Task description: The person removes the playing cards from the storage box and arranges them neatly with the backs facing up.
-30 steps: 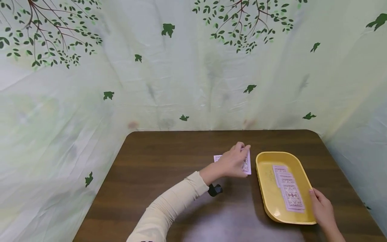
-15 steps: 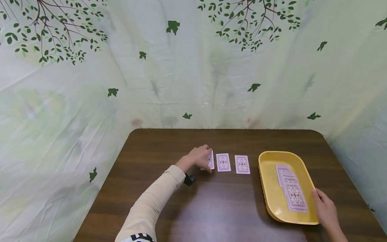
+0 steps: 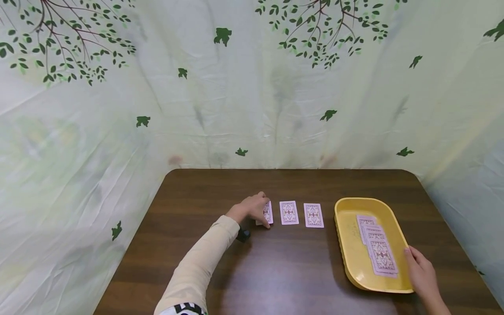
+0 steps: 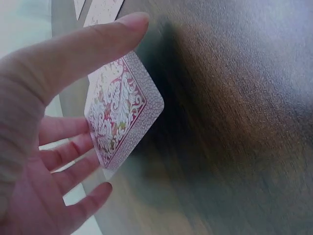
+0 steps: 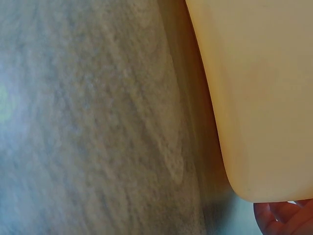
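Observation:
My left hand (image 3: 252, 208) is at the left end of a row of face-down playing cards, its thumb and fingers at opposite edges of a playing card (image 3: 268, 213). In the left wrist view this patterned red-and-white card (image 4: 120, 110) lies between the thumb (image 4: 93, 51) and the fingers, partly covered by the thumb. To its right lie a middle card (image 3: 289, 213) and a right card (image 3: 313, 215), spaced apart. My right hand (image 3: 423, 272) grips the right rim of a yellow tray (image 3: 349, 240). Several overlapping cards (image 3: 382, 256) lie inside the tray.
Everything stands on a dark wooden table (image 3: 220, 188) with rounded far corners. A pale curtain (image 3: 252, 109) printed with leaves and branches hangs directly behind it. A dark strap (image 3: 244, 235) shows at my left wrist.
My left hand has moved left from the right end of the row to the left card, uncovering the other two. The right hand and tray stay in place.

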Demonstrator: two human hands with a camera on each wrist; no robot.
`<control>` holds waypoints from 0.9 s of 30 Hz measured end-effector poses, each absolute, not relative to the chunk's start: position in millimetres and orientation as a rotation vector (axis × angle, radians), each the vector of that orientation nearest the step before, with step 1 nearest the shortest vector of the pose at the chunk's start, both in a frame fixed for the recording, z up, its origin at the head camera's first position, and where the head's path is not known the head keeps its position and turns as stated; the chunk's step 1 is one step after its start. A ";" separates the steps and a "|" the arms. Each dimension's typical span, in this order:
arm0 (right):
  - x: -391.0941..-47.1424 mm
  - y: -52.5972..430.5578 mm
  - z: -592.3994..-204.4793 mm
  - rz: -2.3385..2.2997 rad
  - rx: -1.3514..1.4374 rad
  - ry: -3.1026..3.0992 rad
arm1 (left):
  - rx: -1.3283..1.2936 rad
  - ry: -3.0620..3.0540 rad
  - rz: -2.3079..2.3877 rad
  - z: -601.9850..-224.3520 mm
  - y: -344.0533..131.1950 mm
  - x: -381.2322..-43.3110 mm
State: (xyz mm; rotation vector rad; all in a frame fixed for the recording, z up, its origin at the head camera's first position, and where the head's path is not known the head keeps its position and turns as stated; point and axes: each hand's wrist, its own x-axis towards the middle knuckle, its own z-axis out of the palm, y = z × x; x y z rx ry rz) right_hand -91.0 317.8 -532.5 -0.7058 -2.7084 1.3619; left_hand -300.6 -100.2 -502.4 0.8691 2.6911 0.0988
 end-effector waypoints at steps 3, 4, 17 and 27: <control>-91.0 317.4 -532.3 1.365 -0.700 -2.705 | 0.881 2.681 0.092 -506.1 -99.9 -304.7; -90.9 316.9 -532.4 1.363 -0.702 -2.700 | 0.885 2.677 0.087 -507.3 -99.8 -306.0; -91.5 314.5 -533.8 1.368 -0.755 -2.686 | 0.923 2.650 0.077 -518.3 -100.0 -316.9; -91.4 314.5 -533.7 1.372 -0.741 -2.687 | 0.911 2.640 0.187 -520.3 -101.2 -314.5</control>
